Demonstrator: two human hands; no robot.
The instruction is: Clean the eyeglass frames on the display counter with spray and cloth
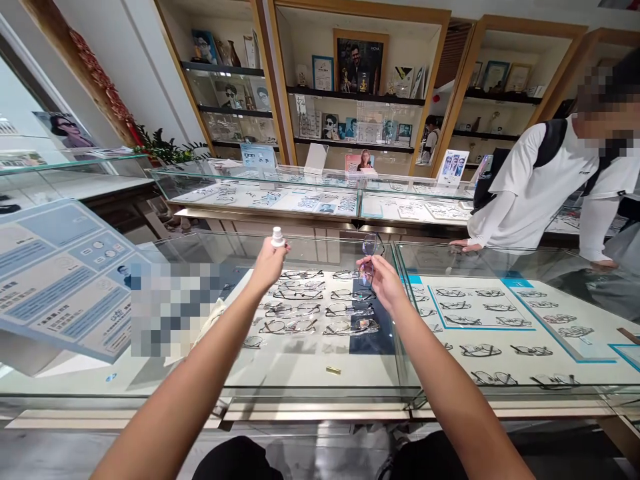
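My left hand [269,263] is closed around a small white spray bottle [277,237], whose nozzle sticks up above my fingers. My right hand [384,280] pinches a pair of clear-lensed glasses [370,257] by the frame, held upright over the glass counter [310,373]. Both arms reach out above the display case. Rows of spectacle frames [320,310] lie on trays under the glass below my hands.
A person in a white shirt [545,180] leans on the counter at the right, one hand [465,246] flat on the glass. A tilted blue information board [55,273] stands at the left. More glass cases and wooden shelves with pictures fill the back.
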